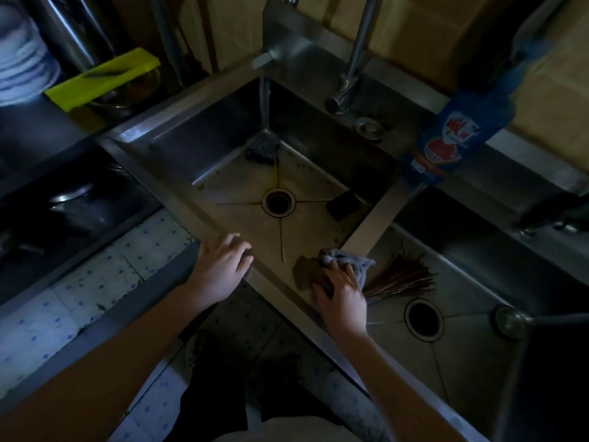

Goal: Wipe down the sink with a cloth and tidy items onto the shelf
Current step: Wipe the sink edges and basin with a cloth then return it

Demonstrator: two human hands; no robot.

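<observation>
Filling most of the view, the stainless-steel middle basin (223, 129) held a stream of tap water (264, 100) falling onto a dark, wiry scouring pad (261, 149) in its far corner, and a flat black rectangular sponge (345, 205) lay near the round drain (278, 202). The right basin (478, 266), also smooth steel, held a fanned bundle of thin brown sticks (401, 279). A blue plastic detergent bottle (459, 135) stood on the back ledge by the divider. The left hand (223, 266) rested on the front rim, fingers relaxed over its edge, holding nothing. The right hand (344, 298) bore down where the divider met the front rim, fingers curled on a crumpled grey cloth (347, 261).
</observation>
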